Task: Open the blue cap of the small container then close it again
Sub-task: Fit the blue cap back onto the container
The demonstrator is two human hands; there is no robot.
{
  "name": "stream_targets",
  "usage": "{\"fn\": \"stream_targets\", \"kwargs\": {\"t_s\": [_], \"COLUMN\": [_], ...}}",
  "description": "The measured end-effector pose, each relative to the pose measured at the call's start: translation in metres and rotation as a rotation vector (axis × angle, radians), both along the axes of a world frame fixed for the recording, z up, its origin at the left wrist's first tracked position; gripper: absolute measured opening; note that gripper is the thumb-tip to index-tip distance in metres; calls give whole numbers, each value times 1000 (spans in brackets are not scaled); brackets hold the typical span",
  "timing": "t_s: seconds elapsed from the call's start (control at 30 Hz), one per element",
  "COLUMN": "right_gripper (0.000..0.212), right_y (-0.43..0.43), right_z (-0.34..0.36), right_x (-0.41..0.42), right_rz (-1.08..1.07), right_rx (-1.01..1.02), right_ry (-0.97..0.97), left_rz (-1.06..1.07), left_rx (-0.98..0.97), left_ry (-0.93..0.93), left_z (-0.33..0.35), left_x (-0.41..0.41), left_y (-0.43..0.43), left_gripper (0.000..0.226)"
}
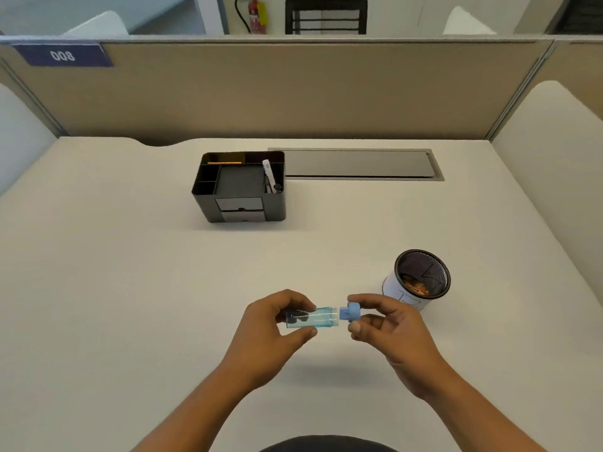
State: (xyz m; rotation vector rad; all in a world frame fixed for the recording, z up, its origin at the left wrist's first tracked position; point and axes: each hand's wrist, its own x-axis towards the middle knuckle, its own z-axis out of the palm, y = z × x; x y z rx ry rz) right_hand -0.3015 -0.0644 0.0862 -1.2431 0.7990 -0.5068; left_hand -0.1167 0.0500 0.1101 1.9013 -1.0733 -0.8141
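A small clear blue container (pixel 318 318) lies sideways above the desk, its mouth pointing right, with dark small items inside near its base. My left hand (pixel 274 324) grips its base end between thumb and fingers. The blue cap (pixel 350 313) is off the container, a narrow gap away from its mouth, plug end facing it. My right hand (pixel 388 324) pinches the cap between thumb and forefinger.
A black mesh pen cup (pixel 421 278) with a white paper wrap stands just right of my right hand. A black desk organiser (pixel 239 187) holding pens sits further back. A grey cable flap (pixel 357 164) lies in the desk (pixel 130 272) near the partition wall.
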Motion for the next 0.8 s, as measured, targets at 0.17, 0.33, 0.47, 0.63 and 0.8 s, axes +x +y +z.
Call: {"fn": "stream_targets", "kwargs": {"t_s": [0.17,0.33,0.47,0.63,0.8], "right_gripper": [32,29,27,26,24], "right_y": [11,18,17,14,16], "right_z": [15,27,36,40,34], "right_x": [18,28,31,30,26], "right_rz": [97,142,190,192,147], "right_rx": [-69,-153,-213,-233,-191], "right_ry": [52,77,86,80,74], "left_rz": [60,71,75,37,28], "left_rx": [-41,-62,-67,-57,-73], "left_ry": [-27,-52,-16,-10,-90], "left_z": [4,8,14,21,22], "left_x": [2,6,11,15,7], "left_y": [18,28,30,27,22], "left_gripper": [27,27,27,28,26]}}
